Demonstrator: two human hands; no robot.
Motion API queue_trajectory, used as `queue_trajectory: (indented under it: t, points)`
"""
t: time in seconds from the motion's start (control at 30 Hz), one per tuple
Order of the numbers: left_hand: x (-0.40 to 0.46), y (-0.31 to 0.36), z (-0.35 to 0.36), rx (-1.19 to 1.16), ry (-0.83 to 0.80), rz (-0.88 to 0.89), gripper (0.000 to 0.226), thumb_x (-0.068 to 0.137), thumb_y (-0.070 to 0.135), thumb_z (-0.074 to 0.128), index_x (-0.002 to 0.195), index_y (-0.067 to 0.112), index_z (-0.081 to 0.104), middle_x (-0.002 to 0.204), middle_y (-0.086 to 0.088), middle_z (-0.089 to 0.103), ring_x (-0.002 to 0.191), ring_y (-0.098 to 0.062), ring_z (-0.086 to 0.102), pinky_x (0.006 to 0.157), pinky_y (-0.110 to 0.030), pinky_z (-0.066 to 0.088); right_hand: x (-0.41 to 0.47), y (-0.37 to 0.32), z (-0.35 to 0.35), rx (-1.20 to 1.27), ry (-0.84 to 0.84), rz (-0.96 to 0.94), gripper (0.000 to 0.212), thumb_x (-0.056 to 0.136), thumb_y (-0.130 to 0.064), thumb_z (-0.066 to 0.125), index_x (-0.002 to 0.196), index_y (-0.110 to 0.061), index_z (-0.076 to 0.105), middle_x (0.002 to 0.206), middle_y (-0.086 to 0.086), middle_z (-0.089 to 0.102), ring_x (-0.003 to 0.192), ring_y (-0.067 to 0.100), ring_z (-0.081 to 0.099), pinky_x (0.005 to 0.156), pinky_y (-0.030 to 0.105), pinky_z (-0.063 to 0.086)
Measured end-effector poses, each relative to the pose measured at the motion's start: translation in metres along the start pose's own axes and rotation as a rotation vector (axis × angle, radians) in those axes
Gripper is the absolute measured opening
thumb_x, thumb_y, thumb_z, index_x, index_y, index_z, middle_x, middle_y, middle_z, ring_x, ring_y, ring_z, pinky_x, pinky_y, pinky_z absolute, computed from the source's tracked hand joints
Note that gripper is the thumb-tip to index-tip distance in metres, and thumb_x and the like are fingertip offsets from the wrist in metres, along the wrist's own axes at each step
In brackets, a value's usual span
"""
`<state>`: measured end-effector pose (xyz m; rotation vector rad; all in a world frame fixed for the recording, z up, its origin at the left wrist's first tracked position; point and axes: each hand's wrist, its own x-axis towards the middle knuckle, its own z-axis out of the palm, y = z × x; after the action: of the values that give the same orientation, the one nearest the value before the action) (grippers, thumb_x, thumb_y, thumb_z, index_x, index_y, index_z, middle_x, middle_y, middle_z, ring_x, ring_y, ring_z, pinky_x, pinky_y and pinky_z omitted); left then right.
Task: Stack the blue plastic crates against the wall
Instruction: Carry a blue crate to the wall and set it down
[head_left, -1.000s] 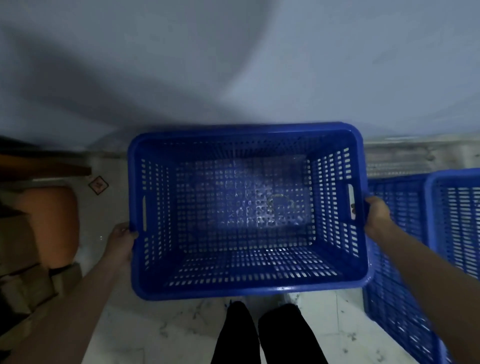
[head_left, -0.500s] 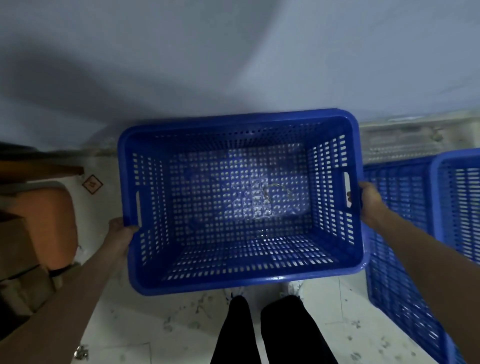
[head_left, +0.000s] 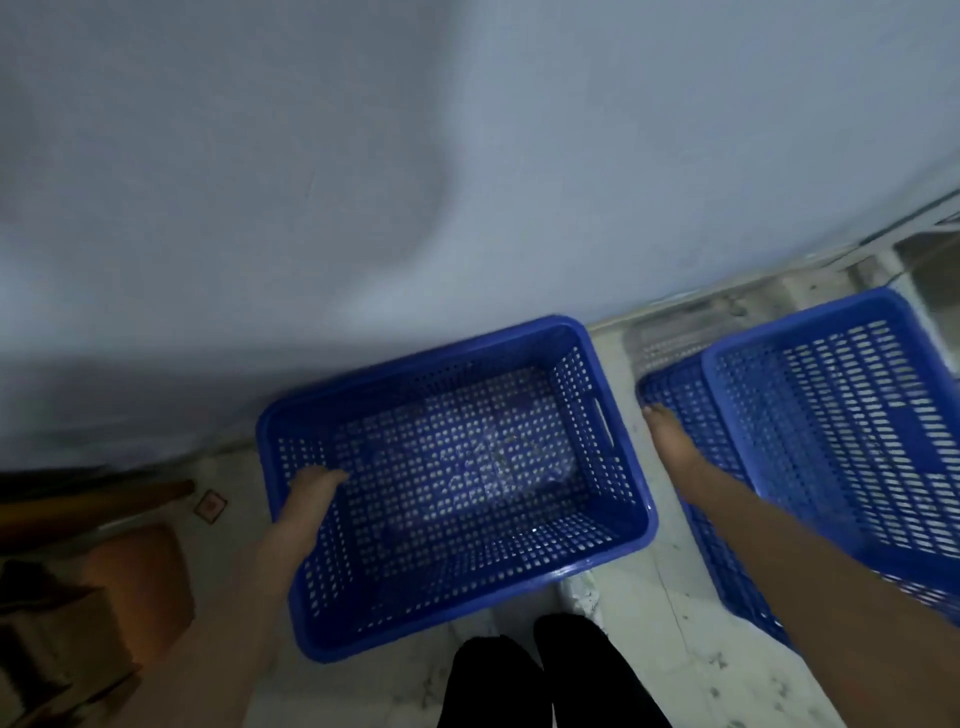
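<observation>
An empty blue plastic crate (head_left: 467, 577) sits on the floor, its far side at the pale wall (head_left: 467, 182) and turned a little clockwise. My left hand (head_left: 311, 486) is on its left rim with the fingers curled over into the crate. My right hand (head_left: 662, 431) is off the crate, stretched out flat in the gap to its right, with the fingertips at the rim of a lower blue crate (head_left: 675, 400). Another blue crate (head_left: 831, 415) rests tilted inside that one.
An orange object (head_left: 135, 582), cardboard boxes (head_left: 47, 639) and a brown wooden piece (head_left: 93, 499) crowd the floor on the left. My black-clad legs (head_left: 545, 675) stand just behind the crate. Marbled floor tile (head_left: 649, 649) shows between the crates.
The crate went down and away to the floor by the wall. My right hand let go of its right handle and moved to the crates on the right. My left hand shifted onto the rim.
</observation>
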<state>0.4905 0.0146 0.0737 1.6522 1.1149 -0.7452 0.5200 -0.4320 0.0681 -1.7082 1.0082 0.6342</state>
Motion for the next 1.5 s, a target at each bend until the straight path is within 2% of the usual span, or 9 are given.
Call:
queue_trajectory:
  t: [0.1, 0.33, 0.43, 0.5, 0.8, 1.1, 1.27, 1.37, 1.5]
  points:
    - [-0.037, 0.030, 0.021, 0.039, -0.095, 0.066, 0.038, 0.090, 0.025, 0.058, 0.124, 0.010, 0.050, 0.123, -0.011, 0.056, 0.097, -0.026, 0.056, 0.075, -0.031, 0.044, -0.043, -0.010, -0.027, 0.011, 0.028, -0.063, 0.056, 0.102, -0.039, 0.037, 0.152, -0.018, 0.023, 0.159, 0.005, 0.025, 0.144, 0.026, 0.029, 0.120, 0.041, 0.020]
    - [-0.147, 0.104, 0.092, 0.260, -0.322, 0.214, 0.018, 0.081, 0.022, 0.056, 0.068, 0.015, 0.046, 0.073, -0.010, 0.056, 0.065, -0.023, 0.055, 0.065, -0.030, 0.042, -0.120, -0.013, -0.105, 0.061, 0.112, -0.105, 0.054, 0.102, -0.036, 0.041, 0.151, -0.018, 0.026, 0.158, 0.005, 0.029, 0.143, 0.025, 0.031, 0.119, 0.036, 0.021]
    - [-0.182, 0.123, 0.131, 0.328, -0.411, 0.244, 0.015, 0.084, 0.025, 0.056, 0.080, 0.011, 0.061, 0.088, -0.015, 0.069, 0.081, -0.027, 0.065, 0.077, -0.037, 0.051, -0.141, -0.007, -0.148, 0.053, 0.141, -0.094, 0.055, 0.100, -0.031, 0.044, 0.151, -0.020, 0.027, 0.156, 0.006, 0.032, 0.141, 0.026, 0.034, 0.118, 0.035, 0.024]
    - [-0.202, 0.137, 0.160, 0.353, -0.437, 0.263, 0.019, 0.085, 0.026, 0.056, 0.083, 0.010, 0.065, 0.096, -0.011, 0.072, 0.085, -0.023, 0.066, 0.070, -0.033, 0.051, -0.148, 0.003, -0.181, 0.047, 0.155, -0.097, 0.056, 0.100, -0.025, 0.045, 0.151, -0.018, 0.027, 0.156, 0.008, 0.033, 0.140, 0.027, 0.036, 0.116, 0.037, 0.026]
    - [-0.283, 0.148, 0.321, 0.509, -0.422, 0.361, 0.012, 0.092, 0.024, 0.051, 0.086, 0.015, 0.055, 0.090, -0.004, 0.056, 0.080, -0.016, 0.053, 0.072, -0.030, 0.040, -0.140, 0.076, -0.337, 0.127, 0.171, -0.045, 0.062, 0.098, -0.034, 0.049, 0.153, -0.025, 0.022, 0.160, 0.003, 0.026, 0.143, 0.027, 0.032, 0.117, 0.042, 0.028]
    - [-0.337, 0.104, 0.484, 0.699, -0.370, 0.297, 0.009, 0.090, 0.015, 0.048, 0.086, 0.011, 0.055, 0.104, -0.010, 0.052, 0.098, -0.024, 0.052, 0.085, -0.035, 0.043, -0.110, 0.150, -0.470, 0.029, 0.191, -0.030, 0.057, 0.098, -0.039, 0.044, 0.151, -0.026, 0.026, 0.149, 0.009, 0.044, 0.104, 0.029, 0.061, 0.085, 0.037, 0.048]
    - [-0.325, 0.099, 0.550, 0.846, -0.372, 0.321, 0.017, 0.092, 0.013, 0.047, 0.075, 0.007, 0.048, 0.076, -0.009, 0.047, 0.074, -0.023, 0.048, 0.070, -0.032, 0.040, -0.064, 0.186, -0.516, -0.296, 0.176, -0.027, 0.059, 0.099, -0.041, 0.042, 0.152, -0.027, 0.021, 0.161, 0.011, 0.018, 0.120, 0.035, 0.054, 0.100, 0.052, 0.045]
    - [-0.294, 0.099, 0.580, 0.831, -0.346, 0.298, 0.023, 0.092, 0.009, 0.047, 0.069, 0.009, 0.048, 0.071, -0.009, 0.048, 0.068, -0.022, 0.047, 0.065, -0.032, 0.039, -0.022, 0.205, -0.531, -0.363, 0.207, -0.019, 0.061, 0.098, -0.040, 0.044, 0.152, -0.024, 0.022, 0.160, 0.012, 0.022, 0.126, 0.036, 0.049, 0.102, 0.052, 0.043]
    - [-0.236, 0.073, 0.610, 0.834, -0.311, 0.214, 0.030, 0.094, 0.008, 0.046, 0.065, 0.014, 0.043, 0.067, -0.008, 0.042, 0.062, -0.021, 0.042, 0.069, -0.035, 0.037, 0.044, 0.225, -0.532, -0.153, 0.251, 0.040, 0.062, 0.096, -0.035, 0.048, 0.151, -0.021, 0.024, 0.157, 0.010, 0.029, 0.091, 0.032, 0.059, 0.080, 0.041, 0.046]
